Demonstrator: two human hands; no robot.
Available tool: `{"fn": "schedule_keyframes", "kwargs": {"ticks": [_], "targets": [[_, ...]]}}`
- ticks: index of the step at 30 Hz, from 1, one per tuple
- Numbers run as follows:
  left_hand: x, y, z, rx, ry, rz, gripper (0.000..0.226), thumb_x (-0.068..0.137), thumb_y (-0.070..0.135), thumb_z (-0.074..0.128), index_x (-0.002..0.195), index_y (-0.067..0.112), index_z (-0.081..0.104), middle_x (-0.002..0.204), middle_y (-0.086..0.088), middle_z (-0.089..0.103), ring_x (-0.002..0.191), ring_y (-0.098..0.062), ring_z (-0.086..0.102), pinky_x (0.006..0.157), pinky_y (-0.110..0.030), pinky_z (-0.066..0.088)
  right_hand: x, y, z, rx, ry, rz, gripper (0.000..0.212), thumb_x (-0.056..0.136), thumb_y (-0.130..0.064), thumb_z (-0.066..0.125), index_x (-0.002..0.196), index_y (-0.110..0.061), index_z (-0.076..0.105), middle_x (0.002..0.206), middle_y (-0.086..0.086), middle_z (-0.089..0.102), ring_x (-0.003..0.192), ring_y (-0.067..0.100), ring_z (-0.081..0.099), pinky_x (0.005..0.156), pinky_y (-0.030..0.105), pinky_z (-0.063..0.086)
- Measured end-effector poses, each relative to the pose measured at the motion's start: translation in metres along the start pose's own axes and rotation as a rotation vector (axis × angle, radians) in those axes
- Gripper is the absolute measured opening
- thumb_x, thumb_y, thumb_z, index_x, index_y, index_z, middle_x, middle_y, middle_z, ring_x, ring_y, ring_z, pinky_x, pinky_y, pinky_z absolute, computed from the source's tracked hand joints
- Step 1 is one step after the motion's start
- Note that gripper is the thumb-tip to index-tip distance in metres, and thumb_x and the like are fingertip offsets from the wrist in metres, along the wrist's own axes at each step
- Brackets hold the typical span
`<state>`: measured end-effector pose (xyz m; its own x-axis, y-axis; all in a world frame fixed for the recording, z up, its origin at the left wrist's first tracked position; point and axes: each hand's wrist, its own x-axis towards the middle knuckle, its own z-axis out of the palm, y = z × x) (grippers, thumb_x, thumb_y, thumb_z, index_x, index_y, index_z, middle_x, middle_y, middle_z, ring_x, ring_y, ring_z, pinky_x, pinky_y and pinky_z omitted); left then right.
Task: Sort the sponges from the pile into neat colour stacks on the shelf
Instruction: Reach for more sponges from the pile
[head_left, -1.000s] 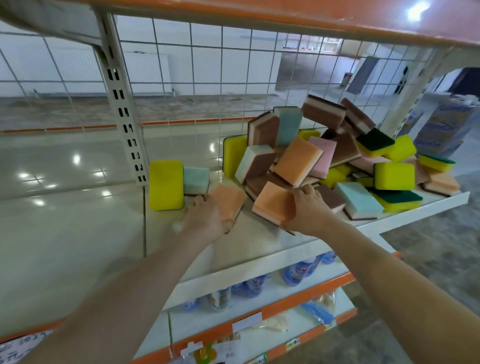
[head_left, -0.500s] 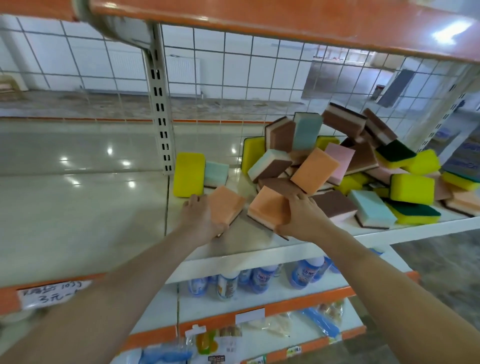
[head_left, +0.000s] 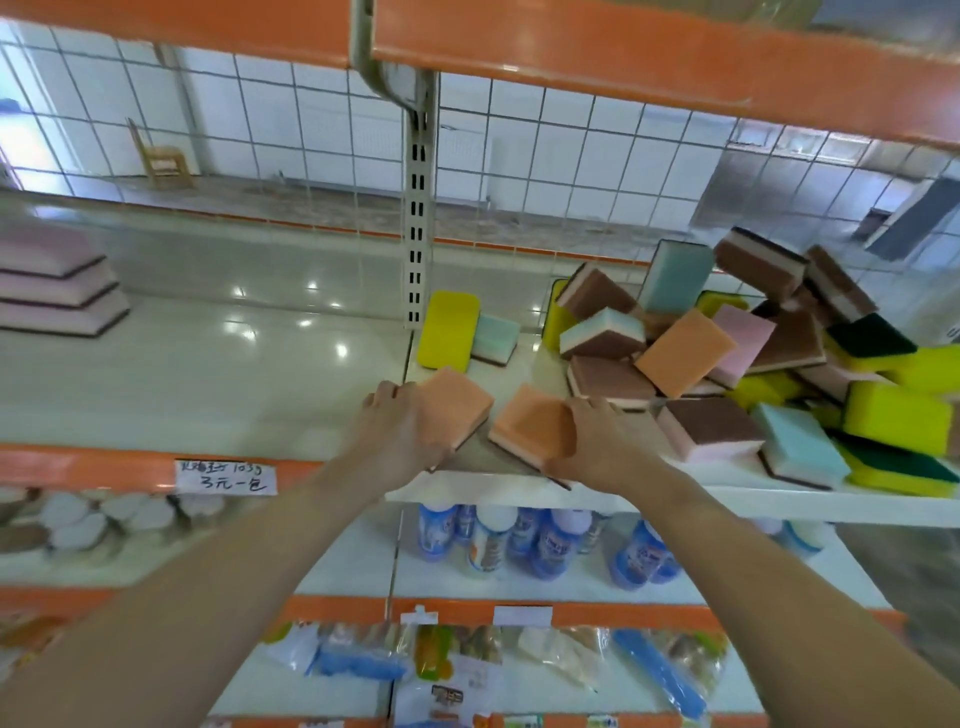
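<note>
- The left hand (head_left: 402, 423) grips 1 orange sponge (head_left: 454, 402), fingers wrapped over its near-left edge; its dark scouring underside only peeks out below.
- The right hand (head_left: 597, 447) grips a 2nd orange sponge (head_left: 532, 423) from its right side; the palm covers that end, so I cannot see how far the thumb reaches under.
- Both sponges sit low over the front of the white shelf (head_left: 519, 483), just beside each other with a narrow gap between; whether they touch the shelf is hard to tell.
- Compared with half a second ago the hands hold the same 2 sponges in much the same grip, while the view has swung left: a stack of 3 pink sponges (head_left: 57, 283) now shows at the far left, cut off by the edge and blurred.
- Behind the left hand 1 yellow sponge (head_left: 448, 330) stands on edge, touching 1 pale teal sponge (head_left: 494, 338).
- The pile (head_left: 753, 343) lies to the right: 1 more orange sponge (head_left: 684, 352) on top, several brown-and-pink ones, at least 3 teal, several yellow-green; many are buried, so no full count.
- A handwritten price tag (head_left: 226, 476) hangs on the orange rail; its writing is hard to read.
- Blue-labelled bottles (head_left: 540, 540) below are blurred, partly hidden by the forearms.
</note>
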<state>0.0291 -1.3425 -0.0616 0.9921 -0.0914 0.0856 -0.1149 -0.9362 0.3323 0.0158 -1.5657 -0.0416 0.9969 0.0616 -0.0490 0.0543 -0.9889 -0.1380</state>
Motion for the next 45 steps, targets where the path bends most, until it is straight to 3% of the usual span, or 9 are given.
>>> {"fn": "schedule_keyframes", "kwargs": {"ticks": [9,14,19,22,30,37,42,45], "targets": [[-0.034,-0.039,-0.014,-0.029,0.071,-0.053,0.062,0.071,0.042,0.070,0.117,0.006,0.047,0.115,-0.013,0.051,0.107,-0.032,0.049,0.089,-0.035,0.040,-0.002,-0.038,0.006,0.003,-0.006,-0.156,0.075,0.072,-0.042,0.070,0.134,-0.014,0.038,0.125,0.009,0.044,0.114,0.026,0.043,0.084,0.031,0.037],[-0.050,-0.064,-0.028,-0.045,0.075,-0.133,0.069,0.071,0.043,0.072,0.123,0.007,0.043,0.121,-0.012,0.046,0.114,-0.030,0.044,0.094,-0.034,0.035,0.003,-0.068,0.006,0.024,-0.004,-0.242,0.065,0.068,-0.038,0.073,0.123,-0.017,0.044,0.116,0.006,0.047,0.106,0.023,0.044,0.076,0.027,0.033],[-0.067,-0.094,-0.044,-0.052,0.089,-0.207,0.071,0.071,0.041,0.074,0.126,0.009,0.042,0.125,-0.012,0.043,0.116,-0.032,0.043,0.092,-0.033,0.035,0.007,-0.106,0.010,0.039,-0.019,-0.330,0.065,0.070,-0.037,0.072,0.124,-0.017,0.044,0.116,0.005,0.047,0.107,0.022,0.044,0.076,0.026,0.033],[-0.075,-0.115,-0.055,-0.052,0.070,-0.242,0.068,0.071,0.040,0.073,0.123,0.010,0.042,0.124,-0.011,0.042,0.113,-0.031,0.043,0.086,-0.031,0.035,0.010,-0.133,0.012,0.054,-0.013,-0.354,0.052,0.072,-0.036,0.070,0.115,-0.015,0.049,0.111,0.006,0.050,0.104,0.022,0.047,0.074,0.026,0.033],[-0.102,-0.180,-0.087,-0.036,0.090,-0.271,0.062,0.075,0.041,0.070,0.121,0.007,0.044,0.118,-0.012,0.047,0.107,-0.029,0.048,0.075,-0.027,0.031,0.010,-0.213,0.020,0.061,-0.021,-0.411,0.062,0.072,-0.041,0.071,0.123,-0.017,0.046,0.115,0.006,0.048,0.106,0.021,0.045,0.077,0.026,0.034],[-0.123,-0.254,-0.124,0.005,0.069,-0.294,0.070,0.075,0.045,0.069,0.128,0.009,0.043,0.118,-0.011,0.049,0.108,-0.027,0.050,0.085,-0.030,0.039,0.007,-0.295,0.033,0.074,-0.021,-0.451,0.061,0.071,-0.042,0.070,0.121,-0.015,0.047,0.112,0.006,0.048,0.109,0.024,0.044,0.079,0.028,0.035],[-0.139,-0.308,-0.143,0.010,0.088,-0.303,0.066,0.072,0.046,0.069,0.122,0.009,0.048,0.117,-0.010,0.051,0.103,-0.027,0.051,0.076,-0.028,0.038,0.005,-0.352,0.041,0.069,-0.040,-0.469,0.066,0.072,-0.039,0.070,0.126,-0.014,0.044,0.117,0.006,0.047,0.111,0.024,0.043,0.085,0.030,0.038],[-0.145,-0.337,-0.153,0.041,0.103,-0.311,0.063,0.071,0.047,0.069,0.118,0.010,0.049,0.117,-0.011,0.053,0.103,-0.027,0.052,0.073,-0.029,0.037,0.004,-0.383,0.047,0.078,-0.053,-0.475,0.066,0.072,-0.039,0.069,0.128,-0.015,0.043,0.118,0.006,0.047,0.110,0.023,0.043,0.080,0.028,0.036]]}}
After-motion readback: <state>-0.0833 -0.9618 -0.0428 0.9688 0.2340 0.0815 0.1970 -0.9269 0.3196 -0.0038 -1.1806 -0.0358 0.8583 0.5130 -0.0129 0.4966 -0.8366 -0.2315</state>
